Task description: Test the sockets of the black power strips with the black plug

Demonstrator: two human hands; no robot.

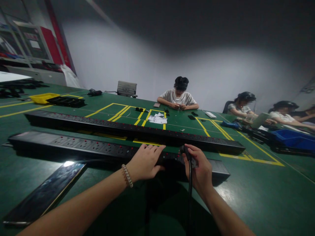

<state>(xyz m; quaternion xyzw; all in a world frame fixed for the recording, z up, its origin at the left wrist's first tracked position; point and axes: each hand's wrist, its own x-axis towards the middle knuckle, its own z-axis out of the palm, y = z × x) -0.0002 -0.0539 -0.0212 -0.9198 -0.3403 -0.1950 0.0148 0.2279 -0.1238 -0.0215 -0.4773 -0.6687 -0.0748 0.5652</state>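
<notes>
Two long black power strips lie across the green table. My left hand (145, 160), with a beaded bracelet on its wrist, grips the nearer power strip (83, 146), its fingers over the top and the thumb on the near side. In my right hand (200, 167) is a black power plug (182, 149), held near the strip's right end. Its black cable (190, 196) hangs down toward me. Whether the plug touches the sockets I cannot tell. Behind lies the farther power strip (137, 130), untouched by either hand.
A smartphone (46, 193) lies at the near left. Beyond the strips are a yellow tray (44, 97), a black tray (65, 101) and white papers (157, 118). A person (178, 96) sits opposite; others sit at the right near a blue bin (292, 139).
</notes>
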